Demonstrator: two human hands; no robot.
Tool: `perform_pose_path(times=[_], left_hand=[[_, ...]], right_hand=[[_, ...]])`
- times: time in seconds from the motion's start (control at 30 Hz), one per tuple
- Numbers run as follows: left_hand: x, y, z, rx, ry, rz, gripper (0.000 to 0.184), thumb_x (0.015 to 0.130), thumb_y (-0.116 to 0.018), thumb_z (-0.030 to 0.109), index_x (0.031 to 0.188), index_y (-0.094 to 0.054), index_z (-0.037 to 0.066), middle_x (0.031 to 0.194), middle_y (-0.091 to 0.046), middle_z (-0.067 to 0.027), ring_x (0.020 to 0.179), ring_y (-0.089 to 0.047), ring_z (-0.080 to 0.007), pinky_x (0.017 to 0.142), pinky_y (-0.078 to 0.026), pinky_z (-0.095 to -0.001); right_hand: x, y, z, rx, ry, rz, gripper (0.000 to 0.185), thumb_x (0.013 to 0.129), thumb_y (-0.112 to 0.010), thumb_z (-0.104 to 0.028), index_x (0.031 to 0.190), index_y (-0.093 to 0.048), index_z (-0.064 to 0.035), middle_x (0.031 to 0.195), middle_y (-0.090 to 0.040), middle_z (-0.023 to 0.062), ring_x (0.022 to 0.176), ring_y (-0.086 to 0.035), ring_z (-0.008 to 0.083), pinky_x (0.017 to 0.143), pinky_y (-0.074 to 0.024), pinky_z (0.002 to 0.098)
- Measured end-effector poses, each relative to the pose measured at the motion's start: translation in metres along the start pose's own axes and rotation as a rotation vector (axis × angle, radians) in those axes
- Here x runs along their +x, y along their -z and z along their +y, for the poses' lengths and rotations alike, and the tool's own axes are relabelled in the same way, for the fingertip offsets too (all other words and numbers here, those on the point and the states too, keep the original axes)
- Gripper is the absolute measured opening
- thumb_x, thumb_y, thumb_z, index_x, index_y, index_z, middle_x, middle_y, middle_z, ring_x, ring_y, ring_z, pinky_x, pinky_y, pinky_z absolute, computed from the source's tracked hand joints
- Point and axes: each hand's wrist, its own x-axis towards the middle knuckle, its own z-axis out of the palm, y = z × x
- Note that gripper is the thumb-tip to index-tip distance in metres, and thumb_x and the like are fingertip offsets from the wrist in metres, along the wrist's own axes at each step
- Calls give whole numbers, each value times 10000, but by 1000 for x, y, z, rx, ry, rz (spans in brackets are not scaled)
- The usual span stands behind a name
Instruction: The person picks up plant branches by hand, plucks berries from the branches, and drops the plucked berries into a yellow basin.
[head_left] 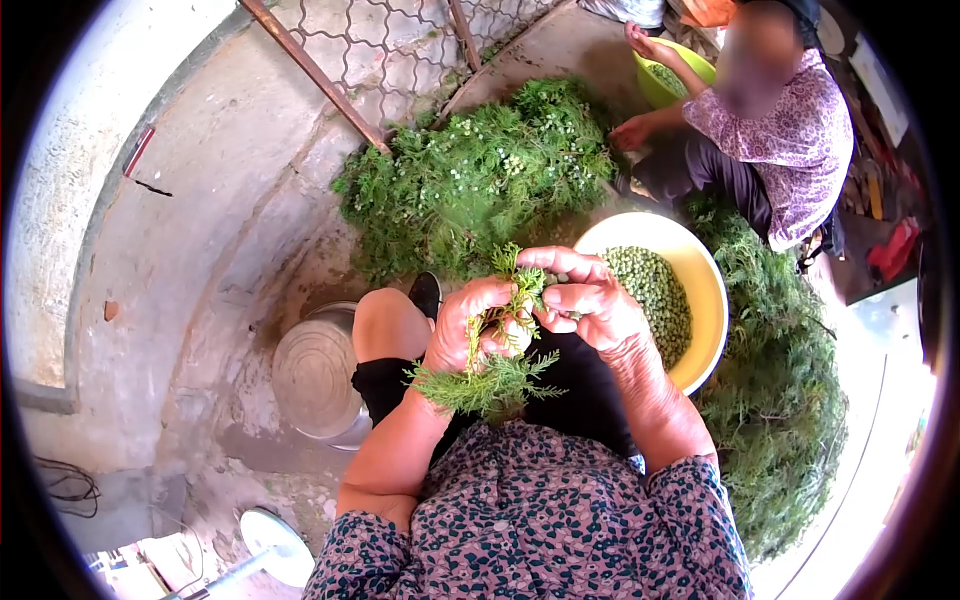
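Observation:
My left hand (468, 318) is closed round an evergreen sprig (490, 384), with feathery green tips sticking out above and below the fist. Close beside it, my right hand (592, 305) has its fingers curled, with a few small round green cones (562, 282) among them. The fingertips are near the upper part of the sprig, in front of my lap. Just past my right wrist stands a yellow basin (708, 300), part-filled with many green cones (648, 300). My right forearm hides part of its rim.
A heap of cut evergreen branches (480, 175) lies ahead, with another pile (770, 430) at right. A metal pot (320, 375) stands left of my knee. At upper right a seated person (770, 150) works beside a green basin (672, 75). A wall (120, 250) curves along the left.

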Motion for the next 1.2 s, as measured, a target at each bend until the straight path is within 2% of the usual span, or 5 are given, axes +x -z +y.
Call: perform_pose_path(times=[0.1, 0.37, 0.5, 0.9, 1.2], left_hand=[[1, 3, -5, -48, 81, -20, 263, 865, -470, 233, 778, -566, 3, 575, -473, -8, 441, -353, -68, 409, -263, -202], [20, 13, -21, -381, 114, -530, 309, 884, -423, 272, 763, -562, 23, 468, -386, 24, 375, -292, -84, 403, -245, -230], [5, -4, -11, -116, 67, -67, 283, 874, -430, 236, 747, -571, 26, 528, -437, 7, 404, -317, -67, 415, -261, -220], [8, -5, -12, -54, 60, -58, 202, 813, -481, 172, 725, -524, -6, 629, -540, -89, 412, -365, -62, 397, -285, -190], [8, 9, -18, 230, -108, -161, 181, 845, -455, 102, 875, -550, -49, 733, -530, -51, 587, -472, -61, 424, -304, -171]], right_hand=[[-6, 0, 3, -45, 101, -70, 397, 756, -594, -10, 1133, -471, -30, 894, -509, -5, 637, -465, 54, 506, -360, 179], [-8, -2, 13, 44, 159, 27, 276, 802, -574, -88, 1054, -499, -7, 797, -552, 30, 553, -467, 68, 431, -297, 175], [-13, 1, 15, 37, 165, 93, 220, 822, -595, -119, 1013, -553, -19, 789, -583, 37, 531, -469, 73, 423, -307, 181], [-11, 8, 26, 482, 119, 123, 177, 829, -616, -207, 873, -591, -38, 709, -554, 24, 512, -474, 92, 387, -324, 200], [-18, 2, 24, 178, 122, 235, 182, 815, -630, -158, 948, -580, -44, 704, -575, 21, 536, -484, 85, 442, -333, 197]])
